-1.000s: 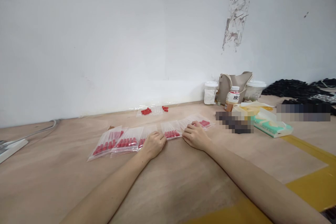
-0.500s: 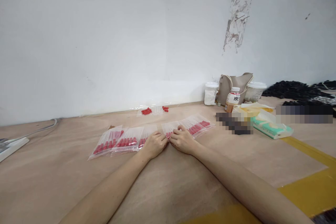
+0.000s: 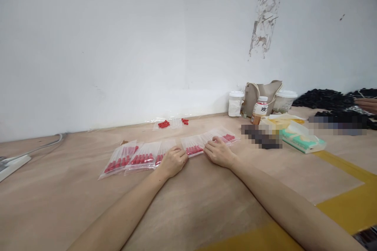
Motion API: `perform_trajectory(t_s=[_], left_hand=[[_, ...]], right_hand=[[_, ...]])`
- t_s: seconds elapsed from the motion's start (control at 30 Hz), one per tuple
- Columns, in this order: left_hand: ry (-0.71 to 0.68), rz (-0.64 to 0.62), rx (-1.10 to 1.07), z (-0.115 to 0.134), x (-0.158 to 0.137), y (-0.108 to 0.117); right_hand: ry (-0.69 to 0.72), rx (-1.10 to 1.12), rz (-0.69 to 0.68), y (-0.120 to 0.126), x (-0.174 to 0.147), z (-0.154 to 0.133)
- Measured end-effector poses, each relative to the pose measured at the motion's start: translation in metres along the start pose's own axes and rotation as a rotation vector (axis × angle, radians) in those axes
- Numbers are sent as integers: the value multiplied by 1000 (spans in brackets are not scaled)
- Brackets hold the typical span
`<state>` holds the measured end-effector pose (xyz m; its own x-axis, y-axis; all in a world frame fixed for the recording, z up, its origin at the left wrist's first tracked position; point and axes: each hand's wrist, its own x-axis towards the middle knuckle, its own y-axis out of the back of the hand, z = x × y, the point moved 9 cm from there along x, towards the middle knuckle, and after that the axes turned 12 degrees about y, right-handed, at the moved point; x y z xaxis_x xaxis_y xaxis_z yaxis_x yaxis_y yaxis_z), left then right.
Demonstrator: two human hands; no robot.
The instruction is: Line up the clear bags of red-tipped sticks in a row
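Several clear plastic bags (image 3: 142,151) with red pieces at their near ends lie overlapping in a row across the table. My left hand (image 3: 176,160) is closed, its fingertips at the left near corner of a clear plastic bag (image 3: 192,142) in the middle of the row. At that bag's right near corner my right hand (image 3: 219,153) is closed too, with the index finger raised a little. Red pieces (image 3: 193,150) show inside this bag, between the two hands. My fingers hide the exact grip points, and the right hand covers part of the bags to its right.
By the wall lie loose red pieces (image 3: 163,124) on clear plastic. At the right are a lidded cup (image 3: 236,104), a bottle (image 3: 259,110), a grey bag (image 3: 250,100), a tissue pack (image 3: 304,137) and black material (image 3: 322,100). Another person's hand (image 3: 366,105) shows at the right edge.
My right hand has moved right along the middle bag's near edge, uncovering its red pieces. My left hand stays in place. Another person's hand has appeared at the far right.
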<state>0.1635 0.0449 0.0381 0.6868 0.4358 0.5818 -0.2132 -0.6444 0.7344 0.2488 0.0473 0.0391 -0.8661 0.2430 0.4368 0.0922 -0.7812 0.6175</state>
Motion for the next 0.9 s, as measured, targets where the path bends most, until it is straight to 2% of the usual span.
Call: perform_trajectory(t_s=[0.23,0.37,0.53,0.63,0.77,0.9], left_hand=[[21,-1,-4,-2,-1,-3],[108,-14,-71,-9,-1,0],[268,-97,-340,-24,-5,-8],[340,-122,-441,-33,-6,-13],[397,-131,-453,-48,-8,-7],[367,-179,-402,-63,-22,10]], right_hand=[[-13,-7,-65,-4,-1,4],[-63,92,-41,-5,-4,10],[-294,422,-49,-5,-29,48],[-393,561,-118,-12,-51,69],[-356,701,-239,-27,-65,69],[-344,717,-246,-34,-64,65]])
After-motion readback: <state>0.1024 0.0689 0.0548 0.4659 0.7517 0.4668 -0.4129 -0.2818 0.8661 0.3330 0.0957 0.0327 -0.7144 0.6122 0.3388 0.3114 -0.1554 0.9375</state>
